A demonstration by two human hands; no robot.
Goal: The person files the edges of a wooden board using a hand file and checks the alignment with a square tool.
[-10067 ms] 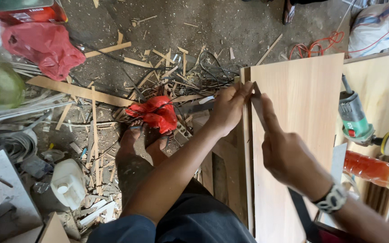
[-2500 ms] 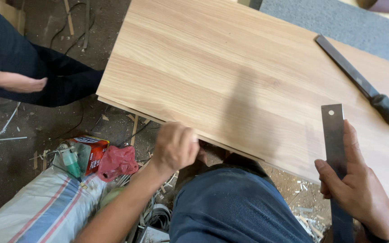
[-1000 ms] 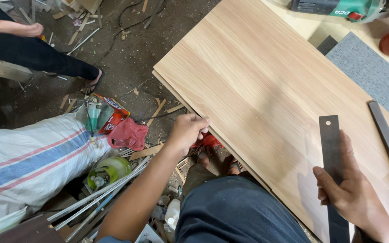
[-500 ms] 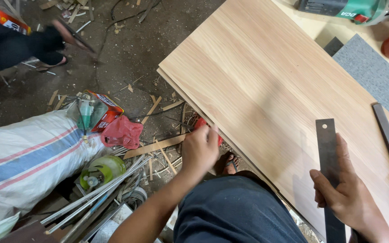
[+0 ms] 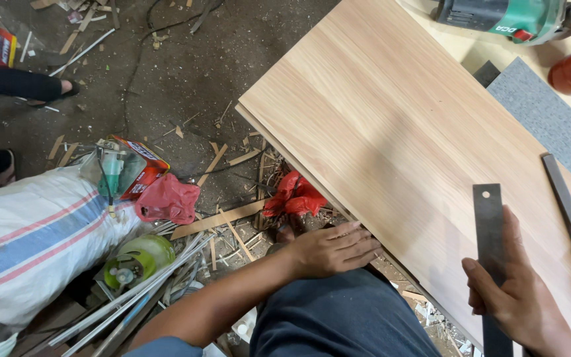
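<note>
Down at the board's (image 5: 404, 152) near edge, my left hand (image 5: 335, 248) has come back — fingers loosely spread, holding nothing; my right hand (image 5: 520, 301) still grips the steel ruler (image 5: 490, 231) — lining up again, I'd say.

Left hand (image 5: 335, 250): palm down, fingers extended and close together, pointing right; bare forearm reaches in from lower left. Right hand (image 5: 520, 301): at lower right, fingers curled closed in a grip, thumb on top.
</note>
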